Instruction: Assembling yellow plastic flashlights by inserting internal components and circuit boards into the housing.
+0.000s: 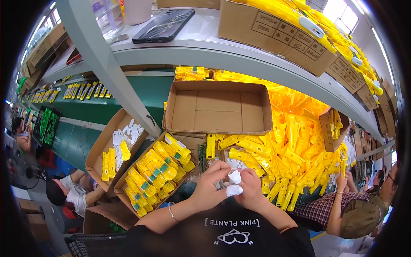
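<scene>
In front of my chest, my left hand (210,187) and my right hand (249,188) meet with bent fingers. A small white piece (234,176) is pinched between their fingertips. Another white, rounded piece (234,190) shows just below, at the left thumb tip; whether it is a held part or a thumb cover I cannot tell. Just beyond the hands lies a small heap of white plastic parts (235,164). A large pile of yellow plastic casings (295,150) spreads ahead and to the right.
An open cardboard box (218,128) stands ahead. Left of my hands, one carton (191,165) holds yellow casings with green boards; another (96,160) holds white parts and yellow pieces. A grey shelf (201,49) crosses above, bearing a phone (165,25). A co-worker (351,210) works at right.
</scene>
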Tool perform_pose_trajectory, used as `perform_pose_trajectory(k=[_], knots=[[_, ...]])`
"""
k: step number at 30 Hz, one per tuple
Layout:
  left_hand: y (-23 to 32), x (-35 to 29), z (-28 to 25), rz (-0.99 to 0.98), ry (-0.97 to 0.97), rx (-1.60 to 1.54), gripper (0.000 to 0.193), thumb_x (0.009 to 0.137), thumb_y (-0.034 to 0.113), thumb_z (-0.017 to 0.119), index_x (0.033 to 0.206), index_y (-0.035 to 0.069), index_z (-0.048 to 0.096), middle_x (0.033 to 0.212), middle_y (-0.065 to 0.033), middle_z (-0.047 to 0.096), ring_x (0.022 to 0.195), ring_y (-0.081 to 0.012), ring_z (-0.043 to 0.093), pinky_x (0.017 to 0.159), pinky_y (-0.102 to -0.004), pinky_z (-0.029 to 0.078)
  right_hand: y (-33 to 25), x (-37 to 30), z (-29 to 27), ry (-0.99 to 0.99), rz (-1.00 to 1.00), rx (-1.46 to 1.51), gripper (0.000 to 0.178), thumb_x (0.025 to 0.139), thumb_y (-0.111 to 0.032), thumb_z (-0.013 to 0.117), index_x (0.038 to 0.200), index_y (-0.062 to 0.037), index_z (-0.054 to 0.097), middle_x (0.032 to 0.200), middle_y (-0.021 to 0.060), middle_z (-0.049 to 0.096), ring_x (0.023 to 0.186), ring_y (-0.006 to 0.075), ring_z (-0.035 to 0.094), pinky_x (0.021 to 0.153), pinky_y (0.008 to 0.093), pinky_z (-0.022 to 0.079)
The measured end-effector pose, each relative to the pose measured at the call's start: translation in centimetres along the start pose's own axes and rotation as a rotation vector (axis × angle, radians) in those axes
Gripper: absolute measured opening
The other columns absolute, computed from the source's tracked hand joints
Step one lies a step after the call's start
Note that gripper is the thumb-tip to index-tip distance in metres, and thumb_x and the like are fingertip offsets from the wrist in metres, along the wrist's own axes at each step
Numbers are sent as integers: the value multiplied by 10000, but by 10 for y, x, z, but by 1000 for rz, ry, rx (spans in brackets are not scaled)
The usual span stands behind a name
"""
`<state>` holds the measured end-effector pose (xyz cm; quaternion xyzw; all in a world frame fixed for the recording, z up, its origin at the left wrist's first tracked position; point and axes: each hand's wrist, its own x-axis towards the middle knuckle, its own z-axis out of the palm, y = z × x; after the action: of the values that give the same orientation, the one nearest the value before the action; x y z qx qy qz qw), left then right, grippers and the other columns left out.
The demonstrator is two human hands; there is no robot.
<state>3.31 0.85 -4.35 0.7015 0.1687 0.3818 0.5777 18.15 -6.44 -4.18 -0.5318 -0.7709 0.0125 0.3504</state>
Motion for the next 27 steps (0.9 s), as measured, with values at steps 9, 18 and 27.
perform_pose_trajectory(k=[9,18,27], knots=[[7,4,-1,-154,95,-26,360,704,86,725,1041,23,614,907,-29,477,841,-119,478,746,-233,401,7,-7,-3,1,-53,-104,272,665,-92,617,933,-90,573,986,86,586,741,211,554,713,361,421],[4,6,-9,-144,-56,-395,413,702,97,731,1085,30,596,986,-31,488,893,-133,486,794,-250,376,8,-14,-6,-144,54,345,382,667,-73,681,1028,-99,560,973,90,582,765,245,553,718,357,414],[-1,18,-18,110,-169,-187,393,764,188,690,1121,57,592,919,-55,581,809,-134,524,771,-270,394,6,-20,-3,-436,323,1640,826,764,-137,693,1416,-153,186,947,147,565,872,239,551,790,360,442]])
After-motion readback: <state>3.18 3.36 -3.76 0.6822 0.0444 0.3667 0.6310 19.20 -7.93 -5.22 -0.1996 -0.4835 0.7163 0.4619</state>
